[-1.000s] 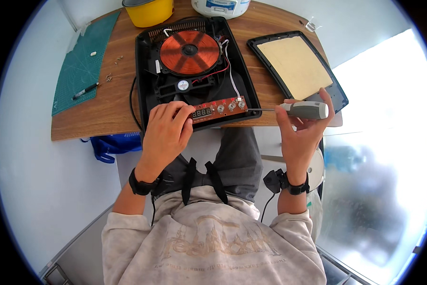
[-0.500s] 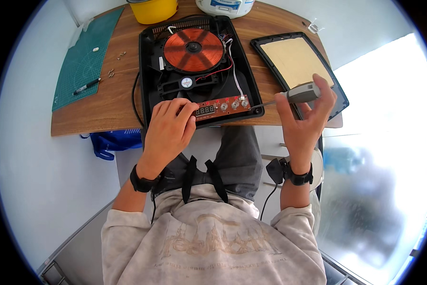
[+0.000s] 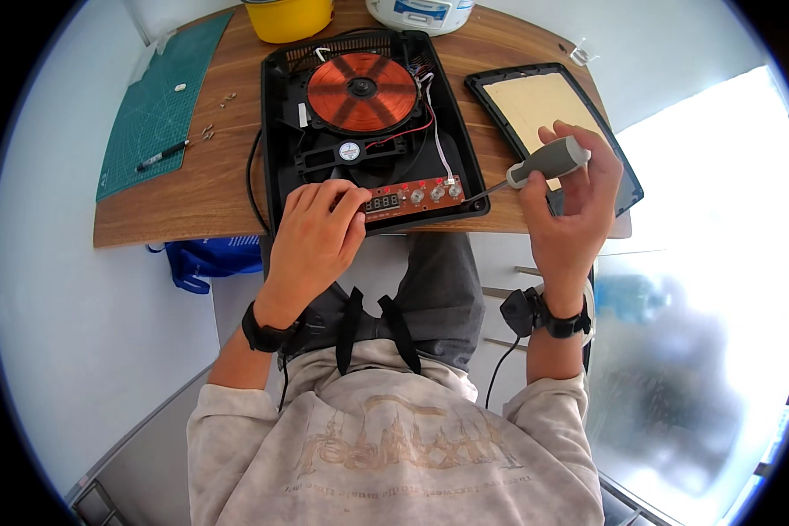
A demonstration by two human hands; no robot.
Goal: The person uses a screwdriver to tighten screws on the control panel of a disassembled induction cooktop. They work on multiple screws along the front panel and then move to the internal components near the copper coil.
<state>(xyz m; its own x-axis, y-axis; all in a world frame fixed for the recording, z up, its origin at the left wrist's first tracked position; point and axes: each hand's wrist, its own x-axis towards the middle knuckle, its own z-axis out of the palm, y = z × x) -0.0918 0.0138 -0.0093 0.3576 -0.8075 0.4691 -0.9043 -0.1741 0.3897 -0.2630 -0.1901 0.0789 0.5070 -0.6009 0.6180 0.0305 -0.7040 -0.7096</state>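
Note:
An opened induction cooker [image 3: 271, 167] lies on the wooden table, its round copper coil [image 3: 346, 77] and fan frame [image 3: 311, 159] exposed. Along its near edge sits a brown control circuit board [image 3: 401, 194] with a digit display and round buttons. My left hand [image 3: 315, 228] is closed over the board's left end, fingers pressed on it and hiding that part. In my right hand [image 3: 578, 206] is a grey-handled screwdriver [image 3: 548, 162], gripped between thumb and fingers. Its thin shaft slants down-left, with the tip at the board's right end by the casing corner.
Right of the cooker lies a black-framed panel [image 3: 479, 85] with a cream sheet. At left are a green cutting mat [image 3: 162, 105], a black pen [image 3: 162, 156] and several small screws [image 3: 207, 133]. A yellow pot [image 3: 289, 19] and a white appliance [image 3: 421, 16] stand behind.
The screwdriver's handle has lifted and swung slightly left, so the tool is steeper. My right hand has turned and its wrist moved right. My left hand stays on the board.

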